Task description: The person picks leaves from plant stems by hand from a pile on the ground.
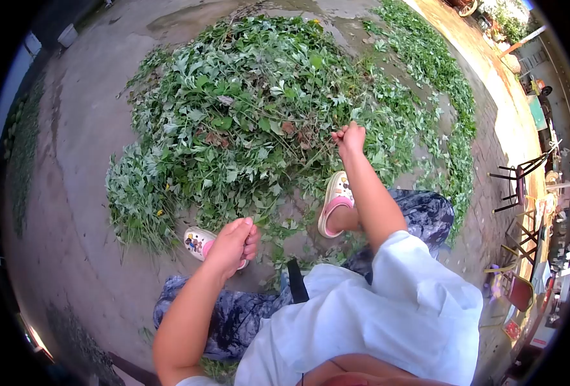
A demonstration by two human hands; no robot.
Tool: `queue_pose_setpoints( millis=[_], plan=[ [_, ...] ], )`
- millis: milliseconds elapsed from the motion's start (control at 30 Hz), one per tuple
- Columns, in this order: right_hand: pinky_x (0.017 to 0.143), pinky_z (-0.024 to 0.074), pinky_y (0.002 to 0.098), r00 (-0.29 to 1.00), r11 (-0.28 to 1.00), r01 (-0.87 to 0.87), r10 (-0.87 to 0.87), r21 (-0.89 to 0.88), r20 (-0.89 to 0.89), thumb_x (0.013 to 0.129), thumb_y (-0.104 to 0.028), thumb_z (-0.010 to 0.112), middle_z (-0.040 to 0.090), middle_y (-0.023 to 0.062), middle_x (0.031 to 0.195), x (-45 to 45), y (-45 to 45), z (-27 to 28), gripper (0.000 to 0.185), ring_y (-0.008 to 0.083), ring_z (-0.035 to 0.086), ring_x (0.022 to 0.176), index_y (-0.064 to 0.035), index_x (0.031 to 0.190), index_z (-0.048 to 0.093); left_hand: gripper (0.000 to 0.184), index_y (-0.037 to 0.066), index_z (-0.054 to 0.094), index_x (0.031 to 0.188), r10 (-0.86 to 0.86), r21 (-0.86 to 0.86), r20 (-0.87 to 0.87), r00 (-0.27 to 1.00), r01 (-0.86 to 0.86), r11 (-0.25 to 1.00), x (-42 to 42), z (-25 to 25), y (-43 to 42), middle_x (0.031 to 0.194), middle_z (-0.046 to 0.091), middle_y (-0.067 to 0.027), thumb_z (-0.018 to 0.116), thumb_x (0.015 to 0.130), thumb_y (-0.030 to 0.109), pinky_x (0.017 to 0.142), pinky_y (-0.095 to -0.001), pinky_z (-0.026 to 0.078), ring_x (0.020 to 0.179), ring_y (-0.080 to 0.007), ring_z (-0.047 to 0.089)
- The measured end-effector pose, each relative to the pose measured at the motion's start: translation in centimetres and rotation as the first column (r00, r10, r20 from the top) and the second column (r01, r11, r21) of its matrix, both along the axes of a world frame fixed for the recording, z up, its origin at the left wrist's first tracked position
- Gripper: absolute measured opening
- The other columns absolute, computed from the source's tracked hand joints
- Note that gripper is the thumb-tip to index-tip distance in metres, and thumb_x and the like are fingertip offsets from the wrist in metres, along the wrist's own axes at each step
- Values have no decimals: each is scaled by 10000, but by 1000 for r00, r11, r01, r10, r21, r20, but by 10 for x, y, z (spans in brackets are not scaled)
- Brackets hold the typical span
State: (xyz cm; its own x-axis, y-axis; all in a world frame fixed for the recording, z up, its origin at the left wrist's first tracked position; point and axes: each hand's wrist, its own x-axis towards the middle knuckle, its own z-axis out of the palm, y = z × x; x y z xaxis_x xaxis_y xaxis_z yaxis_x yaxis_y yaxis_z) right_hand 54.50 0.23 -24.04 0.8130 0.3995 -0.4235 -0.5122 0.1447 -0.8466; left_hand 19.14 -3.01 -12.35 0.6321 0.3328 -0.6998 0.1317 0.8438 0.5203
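Note:
A large heap of cut leafy green plants (233,116) lies on the ground in front of me. My left hand (234,243) is closed, thumb over curled fingers, above the left clog (196,240) at the heap's near edge. A bit of green shows by its thumb, but what the fingers hold is hidden. Farther forward and to the right, my right hand (350,138) is also closed, its fingertips pinched over the heap's right side. Brownish stems lie close to those fingers; whether any is gripped I cannot make out. The right clog (336,202) rests beside the heap.
More leafy plants (436,83) spread in a band along the right. Chairs (520,177) and assorted items stand at the far right edge. A pale bucket (68,35) sits at the upper left. Concrete ground (85,167) surrounds the heap.

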Motion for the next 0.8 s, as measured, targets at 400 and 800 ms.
queue_pose_setpoints(
  millis=[400,800],
  plan=[
    [769,448,385,446,350,-119,855,-929,265,613,-361,689,588,192,964,-1,109,-31,527,312,560,924,-14,976,527,202,47,497,978,79,88,-161,984,-65,994,7,10,28,610,407,15,377,910,195,351,-208,280,453,-63,341],
    [465,332,209,704,741,-603,668,-294,240,738,-304,655,544,-11,653,-7,73,82,264,72,476,553,-67,831,587,157,72,465,812,140,214,-102,985,-116,970,9,3,25,601,363,46,438,891,205,419,-189,244,476,-47,311]
  ],
)
